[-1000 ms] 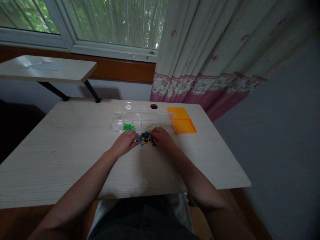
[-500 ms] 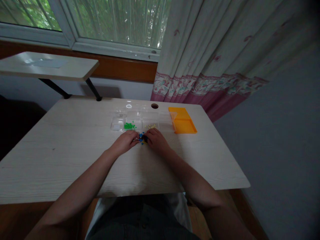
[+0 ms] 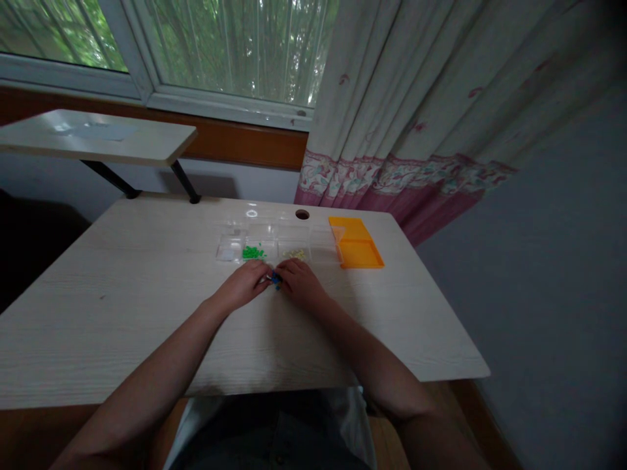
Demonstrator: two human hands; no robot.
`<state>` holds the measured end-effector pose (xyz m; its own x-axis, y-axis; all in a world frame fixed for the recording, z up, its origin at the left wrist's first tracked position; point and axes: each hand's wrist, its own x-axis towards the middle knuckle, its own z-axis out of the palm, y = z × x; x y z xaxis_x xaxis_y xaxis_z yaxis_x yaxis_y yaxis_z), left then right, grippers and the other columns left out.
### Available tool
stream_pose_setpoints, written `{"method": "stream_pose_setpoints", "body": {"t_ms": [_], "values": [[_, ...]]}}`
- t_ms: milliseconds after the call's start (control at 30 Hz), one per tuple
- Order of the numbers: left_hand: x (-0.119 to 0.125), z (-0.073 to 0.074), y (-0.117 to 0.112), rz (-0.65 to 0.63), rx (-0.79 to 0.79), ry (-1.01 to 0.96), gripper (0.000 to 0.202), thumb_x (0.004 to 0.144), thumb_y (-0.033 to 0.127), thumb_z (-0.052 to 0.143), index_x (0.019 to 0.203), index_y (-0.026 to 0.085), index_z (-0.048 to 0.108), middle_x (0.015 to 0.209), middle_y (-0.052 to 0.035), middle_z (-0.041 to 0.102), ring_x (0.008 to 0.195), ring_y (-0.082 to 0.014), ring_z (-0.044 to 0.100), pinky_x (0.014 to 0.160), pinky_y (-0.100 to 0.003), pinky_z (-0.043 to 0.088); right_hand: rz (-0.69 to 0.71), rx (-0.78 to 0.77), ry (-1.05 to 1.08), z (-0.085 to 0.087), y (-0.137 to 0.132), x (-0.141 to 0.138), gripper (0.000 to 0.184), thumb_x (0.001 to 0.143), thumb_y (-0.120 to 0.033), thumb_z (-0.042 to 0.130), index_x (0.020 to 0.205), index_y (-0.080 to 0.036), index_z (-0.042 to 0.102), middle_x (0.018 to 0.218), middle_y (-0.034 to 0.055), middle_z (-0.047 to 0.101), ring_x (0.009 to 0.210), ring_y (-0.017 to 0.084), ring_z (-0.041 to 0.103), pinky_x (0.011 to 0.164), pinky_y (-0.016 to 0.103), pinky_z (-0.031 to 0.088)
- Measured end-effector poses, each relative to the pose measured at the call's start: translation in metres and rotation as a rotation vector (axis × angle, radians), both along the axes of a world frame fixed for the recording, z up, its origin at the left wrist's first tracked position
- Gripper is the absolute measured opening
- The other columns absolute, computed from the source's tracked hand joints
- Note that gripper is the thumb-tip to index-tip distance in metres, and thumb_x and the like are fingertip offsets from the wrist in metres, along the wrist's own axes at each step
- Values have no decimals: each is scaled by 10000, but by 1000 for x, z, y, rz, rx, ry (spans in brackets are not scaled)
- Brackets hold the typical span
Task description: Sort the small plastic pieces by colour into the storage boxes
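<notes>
Small blue pieces point(image 3: 276, 279) lie in a little cluster on the table between my two hands, partly covered by fingers. My left hand point(image 3: 247, 283) is closed in a pinch at their left side. From the right, my right hand point(image 3: 298, 281) curls over them, its fingertips closed too. What each pinch holds is too small and too hidden to name. Just beyond my hands is a clear plastic compartment tray point(image 3: 324, 247). One front compartment has green pieces point(image 3: 253, 252) in it, and another has pale yellow pieces point(image 3: 296, 254).
An orange tray point(image 3: 361, 253) lies on the right, against the clear tray's end. Behind is a round hole point(image 3: 302, 214) in the tabletop point(image 3: 161, 313). A raised shelf point(image 3: 147, 145) stands at the back left, and a curtain point(image 3: 372, 130) hangs behind the desk.
My right fingers have moved slightly left, toward my left hand, and cover more of the blue pieces. Yellow bits seen earlier beside the blue ones are mostly hidden. The camera view has tilted up slightly.
</notes>
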<state>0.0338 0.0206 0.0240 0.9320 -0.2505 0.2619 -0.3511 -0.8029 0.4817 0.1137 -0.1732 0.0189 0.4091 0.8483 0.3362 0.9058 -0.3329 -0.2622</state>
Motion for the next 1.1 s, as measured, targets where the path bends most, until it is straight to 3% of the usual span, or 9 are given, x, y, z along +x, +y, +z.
{"method": "stream_pose_setpoints", "body": {"t_ms": [133, 333, 433, 567, 667, 833, 967, 1100], "values": [[1, -2, 0, 2, -12, 3, 101, 911, 254, 538, 950, 183, 599, 891, -57, 609, 905, -212, 566, 813, -333, 461, 3, -6, 16, 0, 2, -3, 326, 890, -125, 541, 1202, -163, 628, 1192, 118, 612, 1148, 237, 504, 1044, 414, 394], [1, -3, -1, -2, -33, -5, 112, 916, 266, 518, 937, 185, 591, 851, -49, 601, 867, -206, 564, 790, -326, 462, -30, 90, 34, 12, -16, 8, 333, 811, -57, 534, 1087, -174, 679, 1113, 98, 636, 1082, 227, 531, 1012, 387, 412], [2, -2, -1, 8, -44, -20, 114, 916, 241, 498, 937, 180, 592, 845, -55, 607, 854, -204, 562, 780, -326, 460, -59, 116, 71, 22, -36, 20, 277, 745, -13, 522, 864, -174, 714, 907, 72, 659, 926, 208, 573, 889, 334, 464], [1, -1, 0, 22, -59, -24, 133, 913, 200, 465, 942, 180, 593, 860, -63, 614, 862, -204, 565, 793, -333, 463, -24, -18, 189, 28, -55, 32, 293, 703, 17, 496, 677, -195, 696, 744, 19, 649, 790, 165, 607, 746, 257, 468], [0, -1, 0, 18, -62, -18, 127, 911, 197, 466, 942, 184, 589, 858, -59, 607, 862, -205, 562, 789, -330, 464, -28, -60, 195, 25, -57, 34, 291, 707, 8, 512, 718, -203, 713, 764, 15, 661, 806, 166, 612, 744, 251, 471], [0, -1, 1, 33, -51, -12, 106, 905, 221, 506, 955, 185, 593, 861, -56, 570, 850, -203, 548, 776, -325, 467, -156, -35, 104, 18, -51, 33, 259, 755, -18, 529, 807, -181, 724, 869, 61, 673, 892, 204, 599, 825, 315, 484], [0, 0, 1, 44, -69, -32, 142, 907, 220, 503, 1006, 186, 598, 943, -75, 578, 920, -214, 561, 820, -347, 485, -100, -18, 146, 12, -46, 32, 275, 746, 6, 528, 821, -181, 715, 873, 53, 666, 905, 190, 601, 851, 309, 491], [-1, 0, 2, 64, -57, -77, 237, 890, 166, 474, 1084, 178, 608, 1008, -97, 588, 998, -229, 564, 889, -380, 488, -184, 47, 100, 7, -41, 26, 333, 760, 3, 528, 983, -172, 703, 990, 93, 651, 993, 213, 569, 920, 369, 478]]}}
